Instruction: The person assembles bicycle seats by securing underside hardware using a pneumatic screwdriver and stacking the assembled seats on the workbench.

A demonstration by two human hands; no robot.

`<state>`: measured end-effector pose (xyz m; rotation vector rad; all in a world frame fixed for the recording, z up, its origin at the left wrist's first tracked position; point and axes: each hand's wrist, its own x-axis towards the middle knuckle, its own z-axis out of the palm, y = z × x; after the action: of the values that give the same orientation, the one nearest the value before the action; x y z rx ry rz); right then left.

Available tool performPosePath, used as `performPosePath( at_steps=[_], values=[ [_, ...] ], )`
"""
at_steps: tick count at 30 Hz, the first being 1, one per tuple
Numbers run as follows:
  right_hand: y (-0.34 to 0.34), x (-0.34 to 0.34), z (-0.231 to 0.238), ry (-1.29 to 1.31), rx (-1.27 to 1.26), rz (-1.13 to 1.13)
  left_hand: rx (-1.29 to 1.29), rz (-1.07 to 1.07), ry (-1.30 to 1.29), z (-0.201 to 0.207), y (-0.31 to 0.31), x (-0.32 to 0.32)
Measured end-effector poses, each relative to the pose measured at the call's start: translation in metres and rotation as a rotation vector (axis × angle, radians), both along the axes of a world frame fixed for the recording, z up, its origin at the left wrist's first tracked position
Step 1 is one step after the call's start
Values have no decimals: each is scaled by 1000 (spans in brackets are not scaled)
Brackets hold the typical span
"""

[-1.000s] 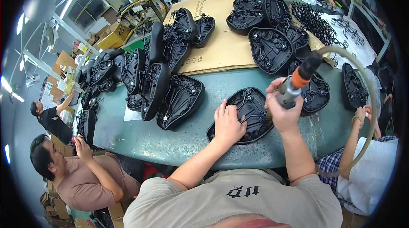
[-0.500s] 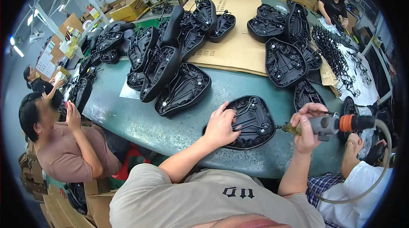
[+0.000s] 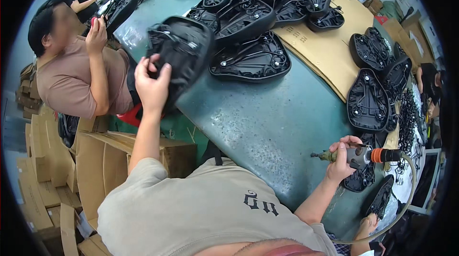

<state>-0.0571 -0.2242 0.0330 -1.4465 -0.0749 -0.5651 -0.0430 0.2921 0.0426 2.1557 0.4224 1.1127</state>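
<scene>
Leaving a broad stretch of green surface (image 3: 251, 127) bare between near edge and piled black seats (image 3: 251, 67); holding a blurred seat (image 3: 184, 55) over the left edge in the outstretched left hand (image 3: 154, 86); gripping an air driver (image 3: 361, 157) in the right hand (image 3: 341, 164), pointing its tip leftward.

The scene is bright and fairly even, with the light seeming to fall from above. A pale sheen lies on the green surface (image 3: 253, 129), strongest toward its far left, and it dims underneath the near edge. Small glints pick out the metal bolts (image 3: 277, 63). Motion blur smears the black seat (image 3: 184, 55) at left and slightly softens the left hand (image 3: 152, 83), while the power tool (image 3: 361, 155) at right looks fairly crisp. Fisheye distortion bends straight edges, squeezes things at far right and leaves the corners black
</scene>
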Motion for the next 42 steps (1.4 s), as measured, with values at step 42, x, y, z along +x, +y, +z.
performPosePath(
  at_steps=[42],
  values=[
    [-15, -39, -8, -151, 107, -96, 181, -1393, 48, -15, -385, 129]
  ],
)
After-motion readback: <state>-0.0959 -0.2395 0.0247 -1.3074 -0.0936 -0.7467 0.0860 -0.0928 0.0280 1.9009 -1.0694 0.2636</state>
